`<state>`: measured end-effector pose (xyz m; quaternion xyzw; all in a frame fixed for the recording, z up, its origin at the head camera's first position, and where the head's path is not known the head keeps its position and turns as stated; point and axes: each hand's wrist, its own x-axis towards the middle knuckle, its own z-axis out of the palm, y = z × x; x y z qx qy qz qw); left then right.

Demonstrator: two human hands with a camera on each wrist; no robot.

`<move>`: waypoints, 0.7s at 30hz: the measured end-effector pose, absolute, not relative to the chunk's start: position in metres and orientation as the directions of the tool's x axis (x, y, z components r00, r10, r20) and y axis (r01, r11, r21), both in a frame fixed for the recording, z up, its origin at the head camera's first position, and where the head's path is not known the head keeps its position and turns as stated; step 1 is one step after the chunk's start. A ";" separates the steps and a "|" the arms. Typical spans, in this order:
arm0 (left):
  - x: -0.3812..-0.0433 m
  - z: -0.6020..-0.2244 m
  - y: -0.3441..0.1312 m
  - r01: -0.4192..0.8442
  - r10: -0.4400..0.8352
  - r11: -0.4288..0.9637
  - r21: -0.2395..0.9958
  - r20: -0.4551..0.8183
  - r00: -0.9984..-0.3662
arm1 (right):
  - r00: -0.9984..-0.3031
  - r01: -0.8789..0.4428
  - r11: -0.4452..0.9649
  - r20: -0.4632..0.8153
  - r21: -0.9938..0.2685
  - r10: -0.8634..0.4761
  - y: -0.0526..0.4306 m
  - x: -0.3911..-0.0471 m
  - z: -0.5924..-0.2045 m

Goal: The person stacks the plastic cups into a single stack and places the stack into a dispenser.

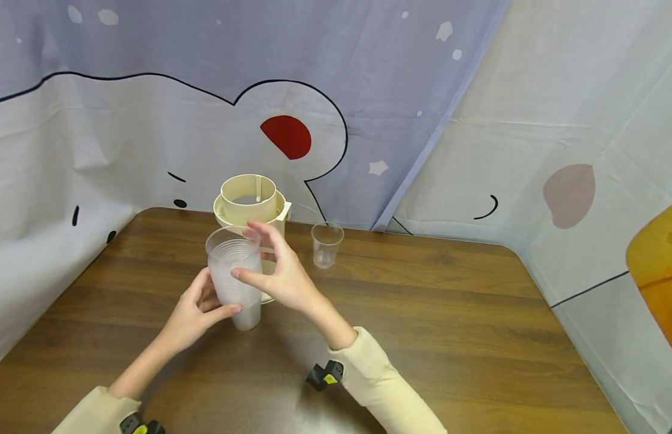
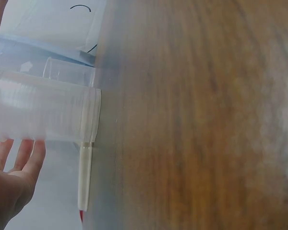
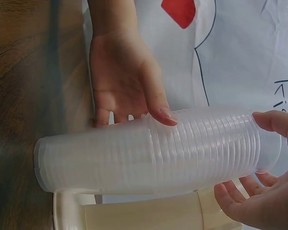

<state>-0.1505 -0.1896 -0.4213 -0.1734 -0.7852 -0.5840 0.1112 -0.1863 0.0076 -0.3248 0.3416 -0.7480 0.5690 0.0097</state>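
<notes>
A tall stack of nested clear plastic cups (image 1: 227, 286) leans slightly in front of a cream-coloured holder (image 1: 250, 211) with a round open top. My left hand (image 1: 186, 319) holds the stack low on its left side, thumb in front and fingers behind. Higher up, my right hand (image 1: 278, 271) grips it near the rim, its thumb across the front. In the right wrist view the ribbed rims of the stacked cups (image 3: 206, 143) run between the left thumb and the right hand (image 3: 264, 196). The lower part of the holder is mostly hidden behind the stack and right hand.
A single clear plastic cup (image 1: 325, 247) stands upright to the right of the holder, near the back of the brown wooden table (image 1: 422, 325). A printed cloth (image 1: 205, 138) hangs along the table's back edge and sides.
</notes>
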 end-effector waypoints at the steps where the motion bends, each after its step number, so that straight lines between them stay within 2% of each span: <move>1: -0.150 -0.421 -0.190 0.401 0.142 0.258 0.879 0.377 -0.915 | -0.766 -0.522 0.119 0.403 -0.844 -0.501 0.008 -0.186 -0.325; 21: -0.150 -0.421 -0.189 0.404 0.143 0.257 0.878 0.379 -0.914 | -0.769 -0.512 0.122 0.391 -0.850 -0.505 0.009 -0.184 -0.328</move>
